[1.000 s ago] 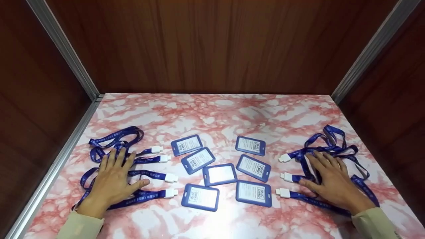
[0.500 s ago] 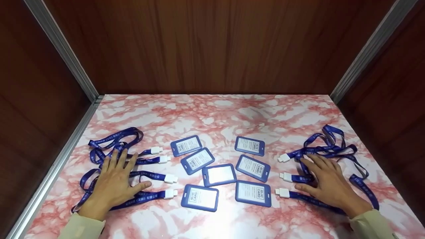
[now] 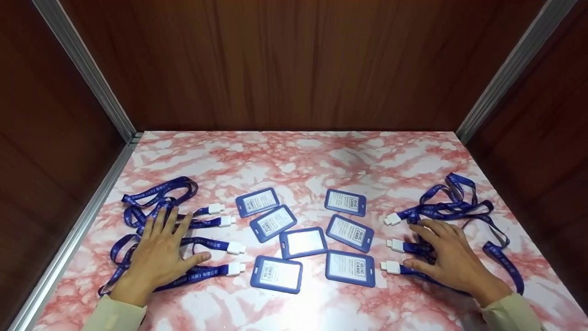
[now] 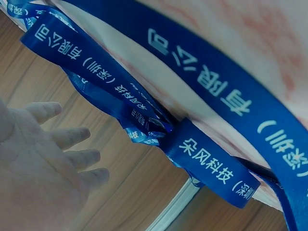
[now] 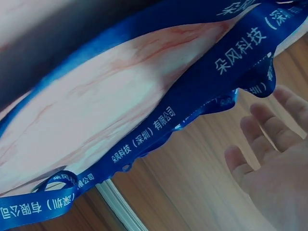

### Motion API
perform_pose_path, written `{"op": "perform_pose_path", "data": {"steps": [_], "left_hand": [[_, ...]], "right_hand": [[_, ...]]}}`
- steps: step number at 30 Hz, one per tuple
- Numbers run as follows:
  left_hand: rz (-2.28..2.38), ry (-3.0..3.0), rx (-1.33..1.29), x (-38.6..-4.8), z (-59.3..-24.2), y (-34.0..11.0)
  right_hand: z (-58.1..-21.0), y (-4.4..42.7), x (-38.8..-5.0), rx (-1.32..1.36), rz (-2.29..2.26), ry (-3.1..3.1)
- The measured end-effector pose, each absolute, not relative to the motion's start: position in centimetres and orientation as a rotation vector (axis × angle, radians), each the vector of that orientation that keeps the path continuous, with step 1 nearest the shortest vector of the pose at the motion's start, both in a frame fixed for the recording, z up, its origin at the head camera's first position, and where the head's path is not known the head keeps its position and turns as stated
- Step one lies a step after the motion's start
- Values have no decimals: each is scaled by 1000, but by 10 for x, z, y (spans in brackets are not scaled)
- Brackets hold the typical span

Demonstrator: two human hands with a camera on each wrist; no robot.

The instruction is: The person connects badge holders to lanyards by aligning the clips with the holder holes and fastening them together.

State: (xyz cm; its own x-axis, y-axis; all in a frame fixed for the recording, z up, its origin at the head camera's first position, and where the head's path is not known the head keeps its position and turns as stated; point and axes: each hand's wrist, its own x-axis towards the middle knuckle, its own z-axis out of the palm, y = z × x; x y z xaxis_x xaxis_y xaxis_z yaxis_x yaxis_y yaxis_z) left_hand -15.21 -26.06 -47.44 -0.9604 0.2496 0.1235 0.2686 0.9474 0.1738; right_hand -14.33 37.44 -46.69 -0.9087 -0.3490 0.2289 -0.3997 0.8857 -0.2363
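Head view, looking down: seven blue card holders (image 3: pixel 303 242) lie flat in the middle of a red-and-white marbled table (image 3: pixel 298 156), four toward the person's left and three toward the right. Most show "ID/IC CARD" printing; the centre one looks plain white. To one side, the left lanyards (image 3: pixel 204 241), blue with white lettering, lie in a loose tangle and end in four white left clips (image 3: pixel 236 247) pointing inward. Opposite them, the right lanyards (image 3: pixel 436 210) end in three white right clips (image 3: pixel 396 245).

The left hand (image 3: pixel 158 259), in a pale sleeve (image 3: pixel 115 315), is palm down over its tangle, fingers spread and nearly straight. The right hand (image 3: pixel 452 262) is palm down over the other tangle, fingers slightly bent, pinching nothing that shows. Both wrist views show bare palms with spread fingers beside the lettered lanyards; whether either hand touches them cannot be told.

Judging by how things lie, the work is at a very early point: every clip is apart from every holder, no clip sits in a holder's slot, and all seven holders and both tangles seem left to handle.
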Motion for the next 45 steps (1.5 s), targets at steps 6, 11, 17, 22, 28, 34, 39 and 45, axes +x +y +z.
{"op": "perform_pose_path", "data": {"steps": [6, 11, 17, 22, 28, 34, 39, 45], "left_hand": [[-289, -3007, -398, -151, -475, -260], [-291, -2997, -403, -151, -475, -259], [-308, -3010, -399, -151, -474, -259], [-311, -3019, -403, -152, -474, -258], [-312, -3021, -424, -150, -475, -255], [-304, -2987, -458, -150, -476, -250], [-325, -2958, -485, -149, -475, -246], [-344, -2927, -521, -148, -476, -242]], "right_hand": [[-469, 372, -142, 618, 432, -2843], [-472, 370, -141, 666, 433, -2808], [-473, 366, -140, 713, 440, -2787], [-473, 362, -138, 741, 442, -2768], [-473, 357, -136, 777, 431, -2737], [-472, 353, -135, 811, 430, -2718], [-471, 351, -134, 807, 419, -2763], [-470, 349, -133, 812, 398, -2821]]}}
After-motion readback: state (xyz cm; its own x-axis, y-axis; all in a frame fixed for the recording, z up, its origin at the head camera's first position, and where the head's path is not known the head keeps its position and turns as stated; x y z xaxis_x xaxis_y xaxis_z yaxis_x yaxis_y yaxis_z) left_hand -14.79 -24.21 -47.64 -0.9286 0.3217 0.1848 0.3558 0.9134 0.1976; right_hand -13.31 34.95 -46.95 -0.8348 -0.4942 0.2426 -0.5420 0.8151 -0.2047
